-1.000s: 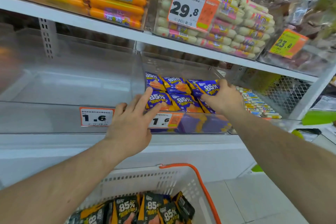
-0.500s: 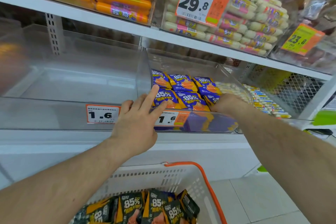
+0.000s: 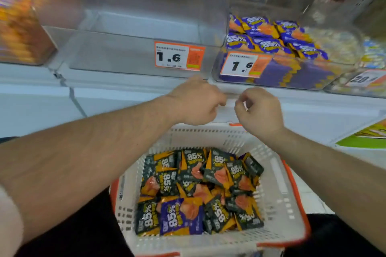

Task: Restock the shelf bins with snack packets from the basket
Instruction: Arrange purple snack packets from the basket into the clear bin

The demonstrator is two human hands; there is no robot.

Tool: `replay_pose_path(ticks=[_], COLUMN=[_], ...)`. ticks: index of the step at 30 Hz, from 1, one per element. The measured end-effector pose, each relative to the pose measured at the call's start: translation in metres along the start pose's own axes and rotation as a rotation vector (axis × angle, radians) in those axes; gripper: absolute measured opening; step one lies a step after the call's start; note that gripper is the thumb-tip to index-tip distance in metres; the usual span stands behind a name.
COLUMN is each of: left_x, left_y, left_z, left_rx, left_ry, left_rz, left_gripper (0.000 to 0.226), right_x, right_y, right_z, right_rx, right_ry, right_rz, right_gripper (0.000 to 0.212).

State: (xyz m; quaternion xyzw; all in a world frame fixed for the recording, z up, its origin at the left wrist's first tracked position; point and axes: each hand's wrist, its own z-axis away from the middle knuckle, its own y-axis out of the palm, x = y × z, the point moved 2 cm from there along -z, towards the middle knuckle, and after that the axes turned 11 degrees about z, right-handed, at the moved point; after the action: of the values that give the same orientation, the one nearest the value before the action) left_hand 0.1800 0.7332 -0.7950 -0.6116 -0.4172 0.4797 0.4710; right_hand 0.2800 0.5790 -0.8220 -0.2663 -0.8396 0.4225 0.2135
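Both hands are now withdrawing from the purple-packet bin (image 3: pixel 271 69); left hand (image 3: pixel 196 102) and right hand (image 3: pixel 259 110) are hanging loosely curled, empty, above the basket (image 3: pixel 279 200). Dark packets (image 3: pixel 200 185) are waiting inside; best gathering several flat, feeding the bare left bin (image 3: pixel 133 54).

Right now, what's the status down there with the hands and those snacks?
Left hand and right hand loosely curled, holding nothing, above the basket. Dark packets in it. Left bin empty. Nothing blocking.
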Motion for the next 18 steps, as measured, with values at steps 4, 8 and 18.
replay_pose_path(ticks=[4, 8, 18], left_x=[-0.003, -0.007, 0.003], left_y=[0.016, 0.029, 0.028], left_z=[0.026, 0.045, 0.053], left_rx=[0.336, 0.408, 0.425], left_ry=[-0.03, -0.021, -0.166], left_rz=[0.054, 0.108, 0.206], left_gripper=[0.035, 0.032, 0.033], right_x=[0.044, 0.07, 0.08], right_y=[0.072, 0.117, 0.138], right_z=[0.068, 0.122, 0.202], right_rx=[0.798, 1.247, 1.422], right_ry=[0.051, 0.148, 0.024], right_rz=[-0.131, -0.163, 0.212], right_gripper=[0.026, 0.025, 0.041])
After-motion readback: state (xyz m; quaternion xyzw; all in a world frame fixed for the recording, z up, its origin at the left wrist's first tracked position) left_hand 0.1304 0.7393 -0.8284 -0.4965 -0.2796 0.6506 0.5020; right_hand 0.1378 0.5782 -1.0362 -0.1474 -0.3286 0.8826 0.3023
